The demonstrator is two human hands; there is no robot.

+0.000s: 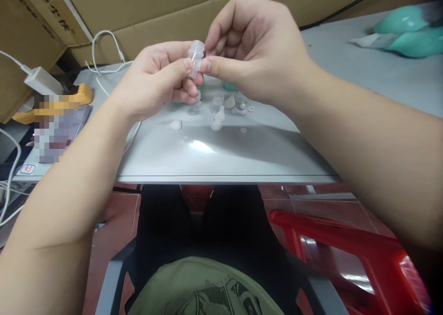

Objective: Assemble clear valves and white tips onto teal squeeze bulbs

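Above the table, my left hand [152,75] pinches a small translucent plastic fitting [196,52] with ringed ridges, held nearly upright between thumb and fingers. My right hand [254,45] is closed against the fitting's right side, its thumb tip touching the lower part and its index finger bent in close. Whether a tiny extra part sits between those right fingertips I cannot make out. Below the hands lie several small whitish plastic pieces [218,119], discs and rings among them. Partly hidden behind my hands are teal objects [229,86].
Teal bottle-like items [411,36] lie at the back right of the grey table [166,160]. To the left are a yellow power strip [85,93], a white charger [43,80], cables and a partly blurred flat box [74,126]. Cardboard [145,10] walls the back; a red stool [332,241] stands below right.
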